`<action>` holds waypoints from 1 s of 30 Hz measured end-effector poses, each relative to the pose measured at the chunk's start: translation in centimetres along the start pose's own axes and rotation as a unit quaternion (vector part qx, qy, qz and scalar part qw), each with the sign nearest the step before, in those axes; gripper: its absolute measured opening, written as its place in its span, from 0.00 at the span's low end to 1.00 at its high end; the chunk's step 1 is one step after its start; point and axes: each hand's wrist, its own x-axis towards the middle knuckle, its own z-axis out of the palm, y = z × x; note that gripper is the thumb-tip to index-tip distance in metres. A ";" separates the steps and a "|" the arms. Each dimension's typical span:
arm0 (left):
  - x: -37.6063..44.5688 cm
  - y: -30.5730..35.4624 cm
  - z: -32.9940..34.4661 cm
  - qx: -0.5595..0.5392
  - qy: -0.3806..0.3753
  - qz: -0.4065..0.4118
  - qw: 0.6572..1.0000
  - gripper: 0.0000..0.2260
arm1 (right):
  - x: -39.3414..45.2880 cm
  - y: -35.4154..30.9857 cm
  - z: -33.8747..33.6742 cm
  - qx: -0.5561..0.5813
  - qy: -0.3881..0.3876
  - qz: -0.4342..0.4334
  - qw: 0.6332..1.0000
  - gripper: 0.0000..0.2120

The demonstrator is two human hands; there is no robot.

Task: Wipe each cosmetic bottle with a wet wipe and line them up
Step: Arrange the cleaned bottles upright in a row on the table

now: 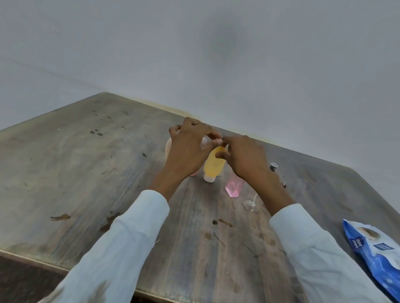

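My left hand (pixel 189 147) curls around a pale peach bottle (pixel 169 145) at the far middle of the table, and hides most of it. My right hand (pixel 244 159) pinches the top of a yellow bottle (pixel 213 167), which stands on its white cap. The fingertips of both hands meet above the yellow bottle. A pink bottle (pixel 234 188) stands just right of it, under my right wrist. A clear bottle (pixel 251 205) with a tube inside stands nearer me. The blue wet wipe pack (pixel 384 257) lies at the right edge. No wipe shows in either hand.
A small silver cap (pixel 274 166) sits behind my right wrist. The wooden table (pixel 86 186) is stained and ends at a bare grey wall. Its near edge runs below my sleeves.
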 end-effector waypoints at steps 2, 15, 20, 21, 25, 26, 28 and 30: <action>0.0 -0.1 0.0 0.007 -0.010 0.005 1.000 0.07 | 0.0 0.1 0.0 0.010 -0.004 0.001 1.000 0.15; -0.1 -0.3 0.3 0.053 -0.046 0.009 0.997 0.08 | -0.5 1.1 -2.9 0.066 -0.040 0.010 0.997 0.22; -0.1 -0.5 0.5 0.067 -0.030 0.024 0.997 0.09 | -0.6 2.6 -5.9 0.070 -0.110 -0.025 0.991 0.16; -0.2 -0.4 0.5 0.065 -0.026 0.028 0.997 0.08 | -0.6 3.0 -6.3 0.064 -0.150 -0.038 0.986 0.16; -0.3 0.3 0.6 0.056 0.008 0.040 0.998 0.05 | -0.8 3.7 -6.6 0.034 -0.229 -0.077 0.970 0.18; -0.4 0.5 0.6 0.056 0.018 0.039 0.998 0.06 | -0.9 3.7 -6.3 0.036 -0.238 -0.083 0.967 0.18; -0.5 0.8 0.6 0.054 0.035 0.038 0.997 0.07 | -1.0 3.4 -5.6 0.037 -0.251 -0.089 0.963 0.17; -0.5 0.8 0.5 0.049 0.044 0.036 0.997 0.07 | -0.9 3.3 -4.7 0.037 -0.249 -0.083 0.964 0.16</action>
